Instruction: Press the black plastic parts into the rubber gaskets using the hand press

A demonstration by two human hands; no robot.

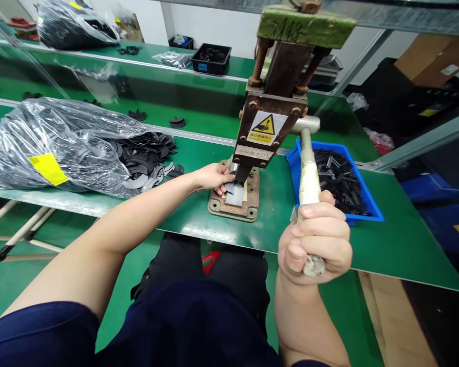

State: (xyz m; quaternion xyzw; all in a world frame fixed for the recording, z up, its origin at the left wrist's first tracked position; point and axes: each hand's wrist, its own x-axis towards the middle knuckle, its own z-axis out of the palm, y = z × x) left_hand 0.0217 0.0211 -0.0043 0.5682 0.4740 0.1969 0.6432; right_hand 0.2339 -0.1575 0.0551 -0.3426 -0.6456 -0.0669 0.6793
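My right hand [316, 237] is wrapped round the tape-covered lever [309, 176] of a hand press [271, 102]. The lever slopes down towards me from the press's right side. At the foot of the press, my left hand [213, 178] pinches a small dark flat piece [228, 188] under the ram. Fingers hide part of this piece. Below it a shiny metal plate [235, 195] lies on the rusty press base [233, 214].
To the left lies a clear plastic bag [57, 148] spilling black curved pieces [147, 150]. A blue bin [367, 196] of small black parts stands at the right, behind the lever. Several curved pieces and a black tray [211, 58] are further back on the green bench [191, 224].
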